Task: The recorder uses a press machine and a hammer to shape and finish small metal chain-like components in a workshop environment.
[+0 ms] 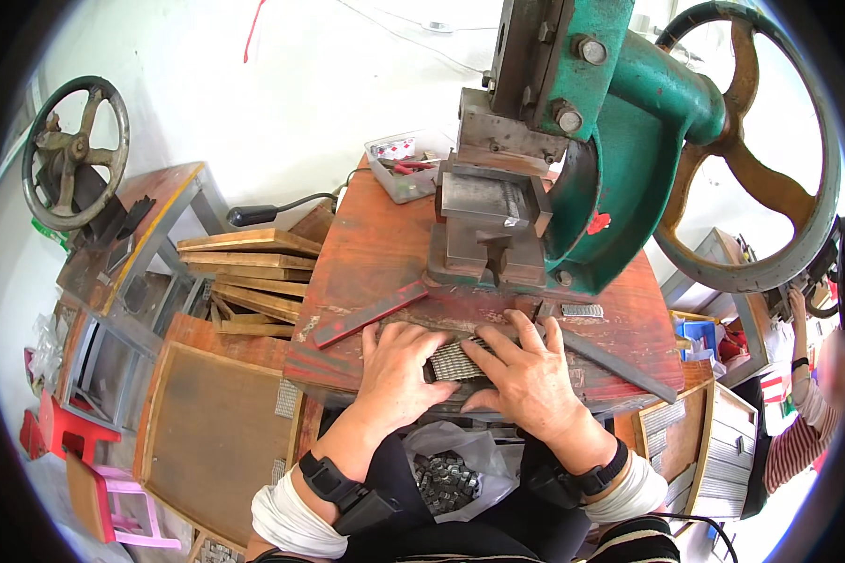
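Near the front edge of the red-brown worktable (347, 272), my left hand (392, 373) and my right hand (532, 385) close in from either side on a block of small ridged metal strips (453, 363). My left fingers and thumb grip its left end. The right hand's fingers press on its right end, partly hiding it. Beyond my hands stands a green hand press (620, 178) with a steel die block (493, 235) under its ram. A short ridged strip (582, 311) lies beyond my right hand, with a long grey flat bar (620, 364) beside that hand.
A red bar (371, 314) lies left on the table. Behind it are a plastic bin (408, 183) and stacked wooden boards (249, 263). A wooden tray (216, 422) stands left. Metal pieces (446, 483) fill a bag below. A co-worker (807, 422) is at right.
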